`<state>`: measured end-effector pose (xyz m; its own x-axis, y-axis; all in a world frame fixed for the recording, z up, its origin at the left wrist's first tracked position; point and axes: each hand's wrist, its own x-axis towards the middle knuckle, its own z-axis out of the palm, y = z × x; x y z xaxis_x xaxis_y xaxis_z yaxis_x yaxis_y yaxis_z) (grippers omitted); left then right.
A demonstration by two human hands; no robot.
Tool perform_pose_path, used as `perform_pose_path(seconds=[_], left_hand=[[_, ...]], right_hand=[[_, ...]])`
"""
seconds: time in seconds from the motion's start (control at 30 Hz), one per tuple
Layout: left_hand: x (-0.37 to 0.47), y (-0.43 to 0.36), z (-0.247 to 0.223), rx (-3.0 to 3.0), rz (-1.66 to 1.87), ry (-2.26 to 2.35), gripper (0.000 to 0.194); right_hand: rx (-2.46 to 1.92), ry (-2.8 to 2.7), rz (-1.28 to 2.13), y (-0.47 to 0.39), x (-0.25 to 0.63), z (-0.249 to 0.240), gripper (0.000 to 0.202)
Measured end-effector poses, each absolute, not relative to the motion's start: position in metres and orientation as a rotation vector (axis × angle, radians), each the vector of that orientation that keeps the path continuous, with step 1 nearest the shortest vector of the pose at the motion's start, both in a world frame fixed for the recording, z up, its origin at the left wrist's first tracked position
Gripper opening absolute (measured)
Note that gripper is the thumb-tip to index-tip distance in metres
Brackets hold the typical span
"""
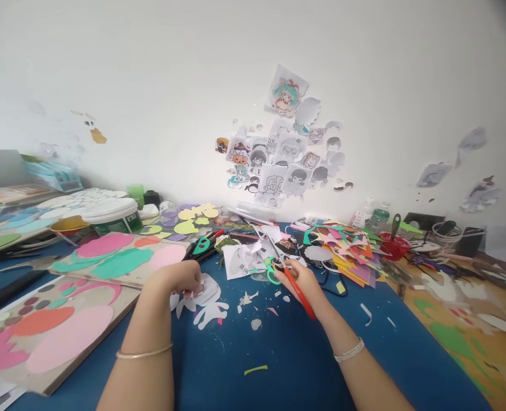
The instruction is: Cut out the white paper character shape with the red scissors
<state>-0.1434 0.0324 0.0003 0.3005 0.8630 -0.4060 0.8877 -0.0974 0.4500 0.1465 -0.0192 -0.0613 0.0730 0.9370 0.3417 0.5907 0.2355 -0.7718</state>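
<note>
My left hand [187, 278] is closed over white paper cut-outs [210, 291] on the blue table, its fingertips pressed together at their left edge; what they pinch is too small to tell. In my right hand [298, 278] are red-handled scissors [299, 292], the blades pointing up and away over the scraps. Green-handled scissors [272, 270] lie just left of that hand. Beyond them is a pile of white paper scraps [244, 260]. Small paper bits [247, 300] are scattered between my two hands.
Boards with coloured shapes [71, 328] lie at the left, near a white tub [112, 216]. Stacked coloured paper [351, 254] and a red bowl [393, 245] stand at the back right. A wooden board [462, 331] fills the right side. Drawings [298, 178] hang on the wall.
</note>
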Motion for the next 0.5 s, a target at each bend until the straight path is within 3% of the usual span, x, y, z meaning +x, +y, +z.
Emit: perform_pose_path(seconds=[0.5], left_hand=[[-0.1365, 0.0260, 0.0076, 1.958, 0.018, 1.684, 0.010]], right_hand=[[-1.472, -1.629, 0.479, -0.0175, 0.1464, -0.0630, 0.031]])
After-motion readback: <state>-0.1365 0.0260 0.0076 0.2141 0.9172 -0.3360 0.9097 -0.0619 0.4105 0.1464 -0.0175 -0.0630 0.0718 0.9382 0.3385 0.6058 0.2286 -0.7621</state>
